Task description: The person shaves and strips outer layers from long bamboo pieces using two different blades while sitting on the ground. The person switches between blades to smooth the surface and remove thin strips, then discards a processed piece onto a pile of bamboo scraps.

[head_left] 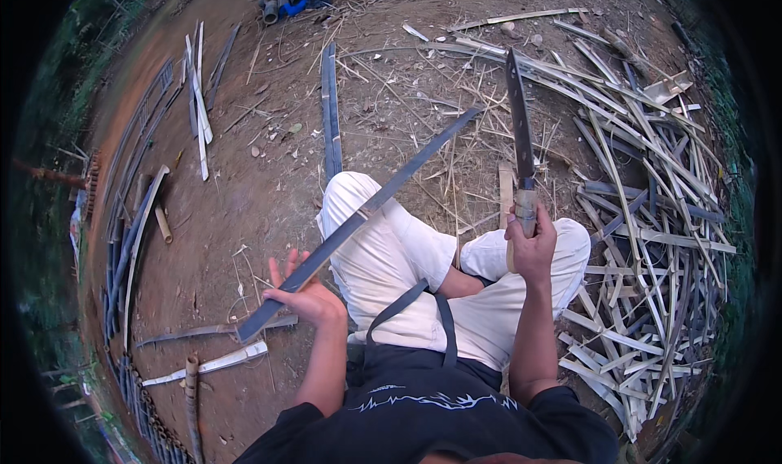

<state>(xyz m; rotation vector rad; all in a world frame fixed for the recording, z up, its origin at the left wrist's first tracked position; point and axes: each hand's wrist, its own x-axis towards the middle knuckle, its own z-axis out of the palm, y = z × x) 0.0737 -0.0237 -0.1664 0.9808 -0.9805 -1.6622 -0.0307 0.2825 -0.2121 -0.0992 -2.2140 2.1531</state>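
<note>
A long, dark split bamboo strip slants up to the right across my left knee. Its lower end rests in my left hand, palm up, the thumb over the strip and the fingers partly stretched beneath it. A pale nick shows on the strip near the knee. In my right hand, the fingers are wrapped round the handle of a machete. Its dark blade points up and away, apart from the strip. I sit cross-legged on the ground in pale trousers.
A tangled heap of split bamboo spreads along the right. Two dark strips lie ahead of my left knee. More strips and bamboo lengths lie to the left, with a short bamboo piece nearby. Tubes and a blue thing sit far ahead.
</note>
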